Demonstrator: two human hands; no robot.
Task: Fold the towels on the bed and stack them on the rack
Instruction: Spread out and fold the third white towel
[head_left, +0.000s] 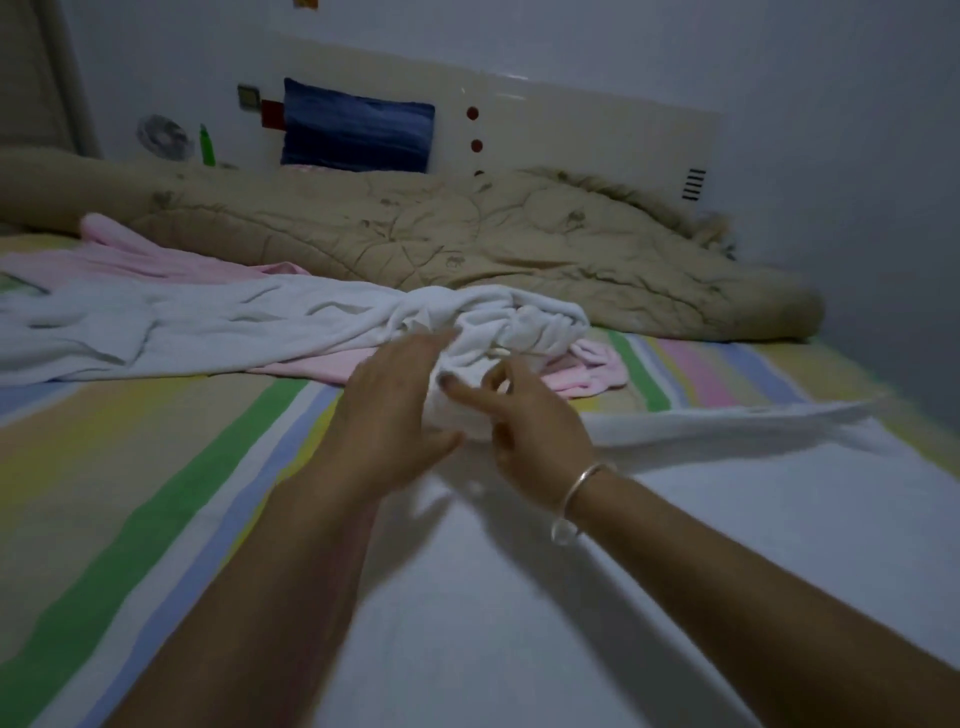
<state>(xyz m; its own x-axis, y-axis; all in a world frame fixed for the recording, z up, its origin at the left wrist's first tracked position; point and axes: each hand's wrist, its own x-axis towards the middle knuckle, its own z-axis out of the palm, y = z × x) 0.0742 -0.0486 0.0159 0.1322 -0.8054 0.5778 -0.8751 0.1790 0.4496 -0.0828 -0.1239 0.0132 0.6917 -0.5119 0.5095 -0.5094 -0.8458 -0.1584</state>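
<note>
The room is dim, with a pale wall and a cream headboard (571, 119) behind the bed (156, 467), whose striped sheet carries a crumpled beige quilt (467, 244). A flat white towel (519, 623) lies nearest, under both forearms. Across the middle stretches the long white towel (182, 322), partly on top of a pink towel (156, 260). Its bunched end is between the hands: the left hand (395, 410) wraps it from the side, and the right hand (530, 415) pinches a fold (the rack is not visible). One risk, I think: pulling this twisted bunch may drag the pink towel along, because they overlap.
</note>
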